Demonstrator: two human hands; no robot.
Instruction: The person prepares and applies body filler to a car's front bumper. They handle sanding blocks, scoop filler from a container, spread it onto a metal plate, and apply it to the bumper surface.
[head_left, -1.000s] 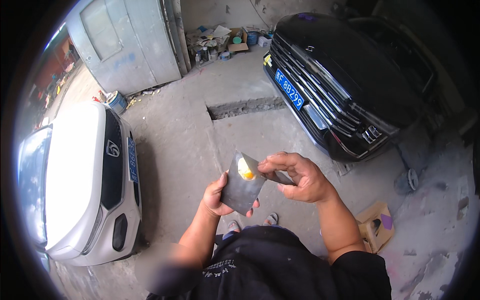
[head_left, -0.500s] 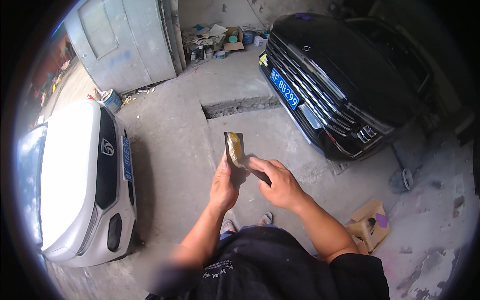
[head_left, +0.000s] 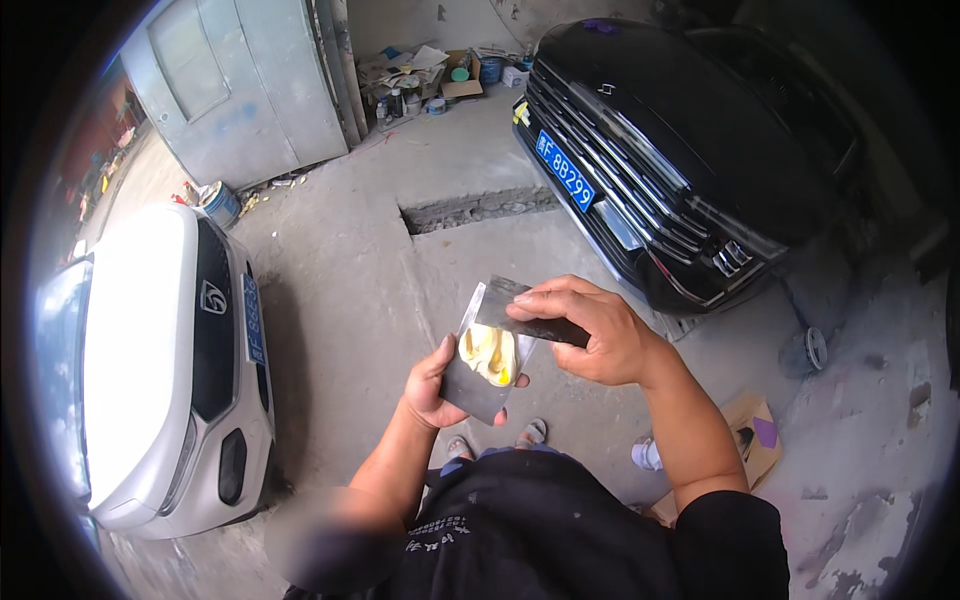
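Observation:
My left hand point(head_left: 430, 388) is closed around a flat grey plate point(head_left: 468, 392), thumb along its left edge and fingertips showing at the right. On the plate lies a mound of cream-coloured putty point(head_left: 485, 355) with streaks of brighter yellow. My right hand point(head_left: 612, 335) grips a thin, dark, wide-bladed putty spreader point(head_left: 500, 303), fingers on top. Its blade hangs over the far end of the plate, just beyond the putty; whether it touches I cannot tell. Both hands are in front of my body, above the floor.
A white car point(head_left: 145, 370) stands at my left, a black car point(head_left: 700, 150) at the far right. A sunken slot point(head_left: 480, 212) crosses the concrete floor ahead. By my right elbow sits a cardboard box point(head_left: 745, 410); a bucket point(head_left: 803, 352) is farther right. Clutter lines the back wall.
The plate has turned from steeply tilted to flatter, so the putty now shows broadly. My right hand has risen rightward, bringing the spreader from the plate's near right side to its far end.

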